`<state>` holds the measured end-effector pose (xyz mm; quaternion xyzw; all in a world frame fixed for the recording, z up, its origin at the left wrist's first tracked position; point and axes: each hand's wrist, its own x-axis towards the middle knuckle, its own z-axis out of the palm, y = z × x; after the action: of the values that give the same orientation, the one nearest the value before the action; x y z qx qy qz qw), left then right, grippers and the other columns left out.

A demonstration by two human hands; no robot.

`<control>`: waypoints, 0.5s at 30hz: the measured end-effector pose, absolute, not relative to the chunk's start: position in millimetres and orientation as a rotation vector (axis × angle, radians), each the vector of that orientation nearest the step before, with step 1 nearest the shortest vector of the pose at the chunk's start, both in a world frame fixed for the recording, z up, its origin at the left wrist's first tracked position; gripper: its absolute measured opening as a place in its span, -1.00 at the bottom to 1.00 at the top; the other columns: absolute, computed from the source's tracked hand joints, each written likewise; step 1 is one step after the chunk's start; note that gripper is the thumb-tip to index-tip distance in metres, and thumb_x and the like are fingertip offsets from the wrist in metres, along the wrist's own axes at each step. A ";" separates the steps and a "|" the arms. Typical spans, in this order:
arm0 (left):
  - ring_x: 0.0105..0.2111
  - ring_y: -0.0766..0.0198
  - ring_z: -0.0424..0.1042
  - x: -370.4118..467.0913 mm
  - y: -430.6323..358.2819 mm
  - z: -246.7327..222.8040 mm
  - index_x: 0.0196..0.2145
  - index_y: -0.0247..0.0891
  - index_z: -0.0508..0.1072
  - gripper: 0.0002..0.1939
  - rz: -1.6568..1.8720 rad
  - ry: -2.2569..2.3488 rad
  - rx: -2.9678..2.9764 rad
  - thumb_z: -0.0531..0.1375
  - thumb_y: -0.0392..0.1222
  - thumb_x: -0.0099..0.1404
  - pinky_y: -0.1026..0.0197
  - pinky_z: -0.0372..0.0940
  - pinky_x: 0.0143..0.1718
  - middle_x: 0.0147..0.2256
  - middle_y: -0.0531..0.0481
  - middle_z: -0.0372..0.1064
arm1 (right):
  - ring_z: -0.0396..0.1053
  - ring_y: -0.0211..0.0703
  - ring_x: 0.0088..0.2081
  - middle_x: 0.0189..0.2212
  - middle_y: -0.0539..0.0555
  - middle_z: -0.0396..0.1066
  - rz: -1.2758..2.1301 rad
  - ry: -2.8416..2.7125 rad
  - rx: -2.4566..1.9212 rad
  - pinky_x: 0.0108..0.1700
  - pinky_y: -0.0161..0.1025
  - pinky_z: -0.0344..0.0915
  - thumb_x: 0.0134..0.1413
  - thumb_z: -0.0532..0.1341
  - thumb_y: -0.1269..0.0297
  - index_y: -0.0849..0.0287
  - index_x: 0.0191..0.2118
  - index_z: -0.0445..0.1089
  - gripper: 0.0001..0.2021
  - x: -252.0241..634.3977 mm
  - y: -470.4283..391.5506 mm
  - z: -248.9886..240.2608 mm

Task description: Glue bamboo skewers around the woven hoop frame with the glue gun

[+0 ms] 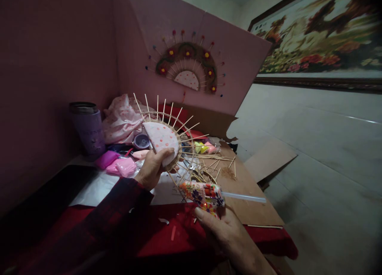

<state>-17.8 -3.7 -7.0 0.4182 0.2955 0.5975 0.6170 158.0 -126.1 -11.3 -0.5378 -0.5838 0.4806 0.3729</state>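
A half-round fan-shaped craft [162, 140], covered in white cloth with red dots, is in my left hand [152, 167]. My thumb presses on its cloth face, and the fingers are behind it. Thin wooden sticks [170, 113] radiate from its curved edge, with a cord arc running across them. My right hand [219, 223] is wrapped round the grip of a hot glue gun [199, 192] patterned with flowers. A clear glue stick [244, 196] juts from its rear. The gun's front is close to the lower sticks of the craft; whether they touch, I cannot tell.
Loose sticks [216, 157] and scissors [197, 175] lie on a cardboard sheet [247, 211]. Pink clay packs [123, 166], a purple tumbler [88, 132] and crumpled dotted cloth [123, 118] are at left. A finished fan decoration [186, 64] is on the pink board behind.
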 end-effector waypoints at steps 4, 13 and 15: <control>-0.52 0.21 0.41 -17.3 -3.9 -7.0 -0.28 -0.37 0.43 -0.74 1.379 0.684 0.952 0.22 -0.18 0.06 0.24 0.33 -0.61 -0.44 -0.12 0.43 | 0.35 -0.18 -0.39 -0.48 0.02 0.44 1.235 -1.497 -1.366 -0.23 -0.22 0.32 0.07 0.16 0.08 0.14 -0.23 0.50 -0.71 157.5 -126.7 -10.6; -0.52 0.22 0.41 -16.8 -3.6 -6.8 -0.27 -0.37 0.43 -0.73 1.366 0.680 0.967 0.21 -0.19 0.06 0.24 0.33 -0.61 -0.42 -0.14 0.45 | 0.36 -0.14 -0.23 -0.34 0.05 0.46 1.127 -1.569 -1.353 0.00 -0.13 0.22 0.07 0.16 0.08 0.12 -0.23 0.50 -0.72 156.6 -126.3 -10.7; -0.56 0.25 0.39 -16.7 -3.6 -6.6 -0.28 -0.38 0.42 -0.75 1.368 0.681 0.969 0.20 -0.19 0.07 0.25 0.32 -0.63 -0.45 -0.12 0.45 | 0.37 -0.13 -0.32 -0.52 0.02 0.42 1.144 -1.556 -1.343 -0.11 -0.16 0.28 0.05 0.17 0.06 0.12 -0.34 0.52 -0.73 158.5 -127.3 -13.3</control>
<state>-16.7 -3.6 -6.6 0.4210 0.2961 0.5945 0.6178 158.5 -127.3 -13.3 -0.5270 -0.6107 0.4489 0.3845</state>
